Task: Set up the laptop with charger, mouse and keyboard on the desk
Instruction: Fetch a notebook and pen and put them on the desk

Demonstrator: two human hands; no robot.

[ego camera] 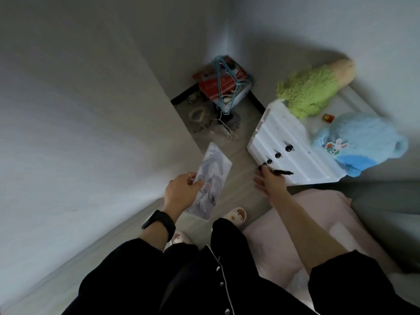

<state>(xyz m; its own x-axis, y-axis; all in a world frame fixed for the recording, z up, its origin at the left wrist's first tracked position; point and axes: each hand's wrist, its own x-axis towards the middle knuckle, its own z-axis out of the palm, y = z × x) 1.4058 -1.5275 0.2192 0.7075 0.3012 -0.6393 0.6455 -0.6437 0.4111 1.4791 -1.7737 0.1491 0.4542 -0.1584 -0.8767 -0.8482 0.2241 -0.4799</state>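
Mousepad in left hand

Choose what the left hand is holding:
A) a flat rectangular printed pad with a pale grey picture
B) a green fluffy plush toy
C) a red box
A: the left hand grips the flat rectangular printed pad at its edge, above the floor.

The light is dim, cool and diffuse, with no glare anywhere. The brightest surface is the white drawer unit; left of it the grey wall shades off unevenly, and a broad soft shadow lies on the wall above it. Below it the black clothing loses all detail. Straight lines bow strongly toward the edges, and everything looks slightly soft and smeared.
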